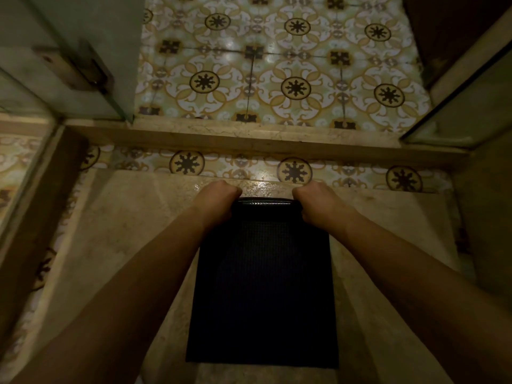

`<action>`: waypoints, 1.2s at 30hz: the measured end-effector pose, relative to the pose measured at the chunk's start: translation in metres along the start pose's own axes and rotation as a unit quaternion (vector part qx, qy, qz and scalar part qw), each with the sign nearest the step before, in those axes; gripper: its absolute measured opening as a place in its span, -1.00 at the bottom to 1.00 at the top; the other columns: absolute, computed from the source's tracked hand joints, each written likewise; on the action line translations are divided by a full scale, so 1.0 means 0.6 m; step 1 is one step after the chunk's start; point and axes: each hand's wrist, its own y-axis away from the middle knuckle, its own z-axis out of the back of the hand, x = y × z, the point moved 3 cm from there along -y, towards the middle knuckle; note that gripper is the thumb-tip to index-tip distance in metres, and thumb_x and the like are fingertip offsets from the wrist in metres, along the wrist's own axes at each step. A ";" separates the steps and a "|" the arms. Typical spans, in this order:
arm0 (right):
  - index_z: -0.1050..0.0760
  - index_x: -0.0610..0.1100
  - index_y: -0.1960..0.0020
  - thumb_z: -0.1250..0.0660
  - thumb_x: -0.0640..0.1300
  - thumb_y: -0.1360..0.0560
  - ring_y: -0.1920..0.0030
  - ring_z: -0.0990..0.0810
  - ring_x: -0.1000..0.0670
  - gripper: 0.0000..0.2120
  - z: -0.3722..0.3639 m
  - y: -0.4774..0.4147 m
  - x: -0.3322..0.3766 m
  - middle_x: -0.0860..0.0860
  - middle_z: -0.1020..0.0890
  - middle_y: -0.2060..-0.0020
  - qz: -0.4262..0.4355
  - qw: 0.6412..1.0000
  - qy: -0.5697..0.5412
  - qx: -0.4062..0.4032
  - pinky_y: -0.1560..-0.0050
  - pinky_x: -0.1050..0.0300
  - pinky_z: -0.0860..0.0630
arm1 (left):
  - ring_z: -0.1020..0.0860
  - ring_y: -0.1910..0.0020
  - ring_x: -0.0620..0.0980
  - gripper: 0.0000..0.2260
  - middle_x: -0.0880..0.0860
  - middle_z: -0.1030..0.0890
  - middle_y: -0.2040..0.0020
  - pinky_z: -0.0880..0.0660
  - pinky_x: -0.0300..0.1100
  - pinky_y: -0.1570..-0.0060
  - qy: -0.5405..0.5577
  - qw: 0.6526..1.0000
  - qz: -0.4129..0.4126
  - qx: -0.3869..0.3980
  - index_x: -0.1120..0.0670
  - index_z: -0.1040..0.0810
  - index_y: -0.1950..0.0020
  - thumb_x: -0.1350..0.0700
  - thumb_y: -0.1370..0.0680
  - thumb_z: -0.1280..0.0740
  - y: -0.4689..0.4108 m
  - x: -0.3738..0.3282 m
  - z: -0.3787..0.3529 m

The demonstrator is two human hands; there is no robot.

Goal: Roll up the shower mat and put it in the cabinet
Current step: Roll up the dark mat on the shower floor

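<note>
The shower mat (263, 286) is lying dark and flat on a pale stone slab (124, 245) of the shower floor, its far edge curling up into a thin first fold between the two hands. In the head view, the left hand (219, 196) is gripping the mat's far left corner, fingers curled shut around the folded edge. The right hand (315, 199) is gripping the far right corner the same way, knuckles bunched and fingers closed on the edge. Both forearms are reaching forward along the mat's sides. Beyond the hands, a stone threshold (249, 139) is crossing the doorway, with patterned floor tiles (277, 65) spreading past it. A glass door (83, 51) is standing at the left.
</note>
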 end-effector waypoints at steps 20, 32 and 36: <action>-0.47 -0.19 0.01 -0.41 -0.26 -0.34 0.03 -0.58 -0.21 -0.75 -0.012 0.003 -0.005 -0.19 -0.61 0.03 0.052 0.998 0.011 0.019 0.10 0.03 -0.49 | -0.57 0.04 0.12 -0.80 0.12 -0.63 0.06 -0.48 -0.16 0.14 0.046 0.997 -0.008 0.059 0.10 -0.60 0.01 0.19 -0.37 -0.44 0.006 0.015 -0.001; -0.44 -0.20 -0.05 -0.39 -0.25 -0.37 0.02 -0.57 -0.20 -0.73 -0.016 0.019 -0.004 -0.18 -0.59 0.04 0.052 0.999 -0.013 0.002 0.10 0.03 -0.47 | -0.55 0.03 0.10 -0.72 0.09 -0.62 0.03 -0.50 -0.11 0.12 0.042 0.998 -0.038 0.028 0.08 -0.56 -0.10 0.19 -0.39 -0.43 0.029 0.007 0.002; -0.43 -0.18 -0.03 -0.40 -0.24 -0.36 0.07 -0.57 -0.21 -0.72 -0.016 0.020 -0.005 -0.20 -0.59 0.09 0.034 0.999 -0.025 0.003 0.22 0.11 -0.37 | -0.56 0.00 0.11 -0.69 0.12 -0.63 0.01 -0.48 -0.13 0.10 0.040 0.998 -0.031 0.044 0.07 -0.54 -0.16 0.18 -0.43 -0.41 0.029 0.008 0.004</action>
